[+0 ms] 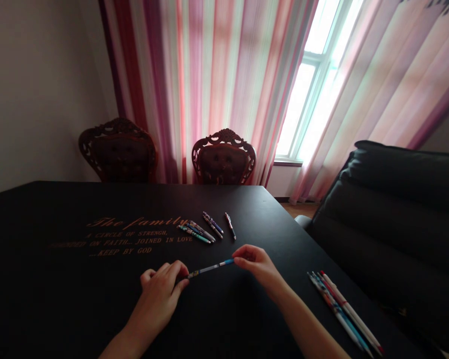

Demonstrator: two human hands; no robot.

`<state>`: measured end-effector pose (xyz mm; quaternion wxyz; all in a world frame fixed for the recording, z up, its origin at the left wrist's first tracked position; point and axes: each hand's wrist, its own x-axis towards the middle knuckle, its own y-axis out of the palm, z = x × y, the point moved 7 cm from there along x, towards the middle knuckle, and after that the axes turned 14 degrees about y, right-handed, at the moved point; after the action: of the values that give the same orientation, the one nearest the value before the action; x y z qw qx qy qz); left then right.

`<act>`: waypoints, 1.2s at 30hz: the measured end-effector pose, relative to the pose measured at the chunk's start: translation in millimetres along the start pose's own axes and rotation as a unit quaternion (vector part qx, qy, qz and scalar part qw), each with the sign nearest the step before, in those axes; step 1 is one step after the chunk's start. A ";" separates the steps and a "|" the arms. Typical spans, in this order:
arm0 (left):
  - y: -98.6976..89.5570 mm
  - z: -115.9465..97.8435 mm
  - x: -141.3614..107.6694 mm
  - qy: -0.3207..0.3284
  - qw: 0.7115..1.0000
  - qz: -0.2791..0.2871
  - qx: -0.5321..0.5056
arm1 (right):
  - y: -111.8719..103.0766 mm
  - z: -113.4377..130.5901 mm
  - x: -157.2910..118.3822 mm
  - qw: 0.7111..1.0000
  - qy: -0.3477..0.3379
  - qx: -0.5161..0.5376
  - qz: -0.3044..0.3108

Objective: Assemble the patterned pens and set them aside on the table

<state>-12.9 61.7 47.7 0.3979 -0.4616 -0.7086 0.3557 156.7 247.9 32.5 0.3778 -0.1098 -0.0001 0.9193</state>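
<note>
Work in hand: one pen (209,269), held above the near-middle part of the table (75,299) and spanning the gap between both hands. The left hand (162,284) pinches its darker, patterned end between thumb and fingers; the right hand (258,264) pinches its blue end. Neither hand is spread. Whether the blue part is joined to the barrel or pulled slightly free cannot be told.

Status: both ends of this pen are gripped; its handling is judged to be under way, not complete. All other visible pens lie on the table, clear of the hands. A loose far group (201,231) lies beyond the held pen, with a single pen (230,226) just to its right. A second group (344,315) lies side by side near the right edge. Which group, if either, is finished cannot be determined
</note>
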 end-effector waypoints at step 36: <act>5.1 -29.1 -2.8 0.078 0.992 0.001 -0.098 | 39.3 -14.1 -12.8 0.986 0.006 -0.159 -0.054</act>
<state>15.6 64.7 55.1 0.4050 -0.5251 -0.7063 0.2477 141.0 209.8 18.1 0.4042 -0.1740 -0.1502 0.8853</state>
